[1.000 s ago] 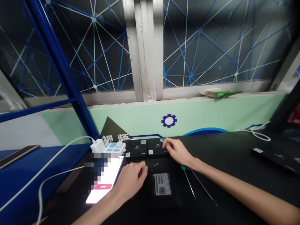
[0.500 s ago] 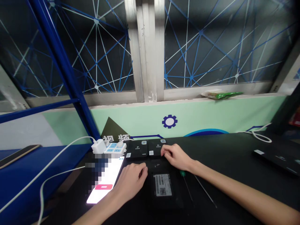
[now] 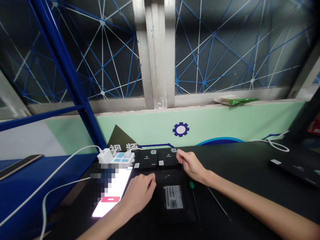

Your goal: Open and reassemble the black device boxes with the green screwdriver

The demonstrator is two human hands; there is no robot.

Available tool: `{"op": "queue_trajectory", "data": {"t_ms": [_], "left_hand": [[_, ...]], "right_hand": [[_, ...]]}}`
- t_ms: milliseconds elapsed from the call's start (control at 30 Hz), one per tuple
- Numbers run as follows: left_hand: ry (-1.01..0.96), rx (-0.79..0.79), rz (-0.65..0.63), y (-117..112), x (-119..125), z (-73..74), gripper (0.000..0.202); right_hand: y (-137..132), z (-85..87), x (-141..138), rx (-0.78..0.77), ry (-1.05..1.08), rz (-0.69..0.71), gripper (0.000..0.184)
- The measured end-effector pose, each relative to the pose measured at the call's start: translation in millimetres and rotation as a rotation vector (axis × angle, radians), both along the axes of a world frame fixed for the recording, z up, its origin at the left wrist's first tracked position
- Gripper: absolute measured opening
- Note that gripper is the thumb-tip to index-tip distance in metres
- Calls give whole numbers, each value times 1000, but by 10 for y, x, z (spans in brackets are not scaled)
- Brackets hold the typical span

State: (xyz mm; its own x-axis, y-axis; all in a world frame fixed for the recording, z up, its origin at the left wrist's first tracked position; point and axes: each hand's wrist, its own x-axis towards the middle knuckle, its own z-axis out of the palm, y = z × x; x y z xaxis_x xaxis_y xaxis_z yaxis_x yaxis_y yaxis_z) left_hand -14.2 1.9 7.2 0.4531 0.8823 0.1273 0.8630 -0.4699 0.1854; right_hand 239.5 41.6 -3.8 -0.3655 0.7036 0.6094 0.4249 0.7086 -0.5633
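Observation:
My left hand (image 3: 142, 189) rests loosely closed at the right edge of a lit phone (image 3: 120, 188), with nothing visible in its fingers. My right hand (image 3: 192, 165) is curled into a loose fist beside the right one of two flat black boxes (image 3: 168, 156); I see nothing in it. Between my forearms lies a black device (image 3: 162, 203) with a white printed label (image 3: 174, 197). Beyond it are tiny screws (image 3: 167, 176). A screwdriver with a green handle (image 3: 191, 185) lies right of the device. Near it a thin metal rod (image 3: 220, 204) runs out from under my right wrist.
A white power strip (image 3: 122, 157) with plugs and cables stands at the back left. Another black box (image 3: 296, 171) lies at the far right, near a coiled white cable (image 3: 278, 144). A blue metal frame (image 3: 75, 83) rises on the left, before the window wall.
My right hand has shifted slightly right, off the black box. The green-handled screwdriver has shifted a little to the left. My left hand stays nearly still.

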Motion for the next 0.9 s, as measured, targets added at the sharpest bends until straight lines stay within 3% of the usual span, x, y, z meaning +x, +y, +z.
{"op": "queue_trajectory", "data": {"t_ms": [233, 533, 733, 867, 900], "left_hand": [[8, -4, 8, 5, 8, 15, 31], [17, -20, 12, -5, 11, 36, 28], [35, -20, 19, 4, 8, 39, 27], [59, -14, 30, 12, 4, 24, 26], [64, -14, 32, 13, 3, 19, 27]], "right_hand": [[-11, 141, 37, 2, -103, 73, 22], [-57, 276, -14, -31, -337, 67, 24], [-208, 447, -87, -23, -659, -15, 23], [-385, 570, -130, -36, -692, -13, 8], [-431, 594, -141, -20, -698, -10, 15]]}}
